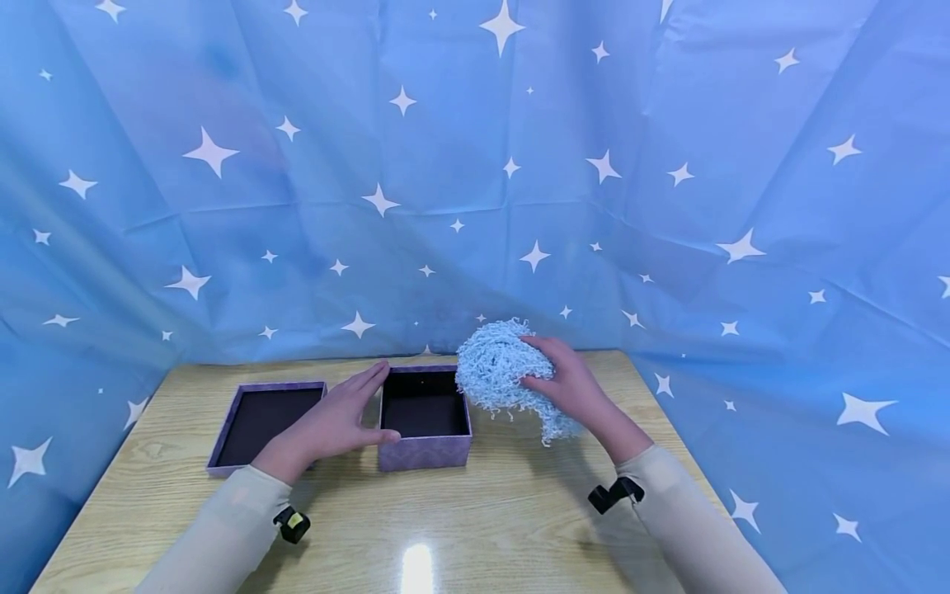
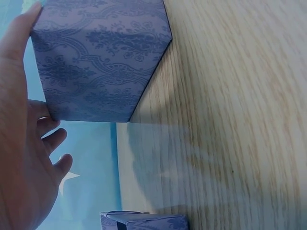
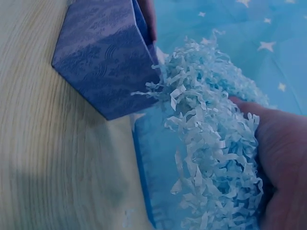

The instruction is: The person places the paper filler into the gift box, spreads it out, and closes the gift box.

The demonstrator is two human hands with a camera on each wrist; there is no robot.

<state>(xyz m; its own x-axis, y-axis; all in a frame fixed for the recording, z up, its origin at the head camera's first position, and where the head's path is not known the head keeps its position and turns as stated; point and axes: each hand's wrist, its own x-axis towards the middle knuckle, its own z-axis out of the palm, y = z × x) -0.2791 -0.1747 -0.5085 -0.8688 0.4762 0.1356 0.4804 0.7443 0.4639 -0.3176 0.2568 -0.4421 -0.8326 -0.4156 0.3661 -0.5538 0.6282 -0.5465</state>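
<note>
A purple patterned box [image 1: 425,452] stands without its lid on the table, its dark inside facing up. My left hand [image 1: 337,421] spans the box's left side, thumb at the near corner and fingers stretched to the far one. In the left wrist view, the fingertips [image 2: 50,125] are right at the box's edge. My right hand [image 1: 567,384] grips a large tangled bundle of light blue shredded paper [image 1: 500,367]. The bundle hangs just right of the box, overlapping its rim in the head view, with loose strands trailing below the hand.
To the left lies the box lid [image 1: 267,421], dark inside up, partly behind the left forearm. A starry blue cloth [image 1: 445,165] hangs behind the wooden table [image 1: 490,528]. Each wrist wears a small black camera.
</note>
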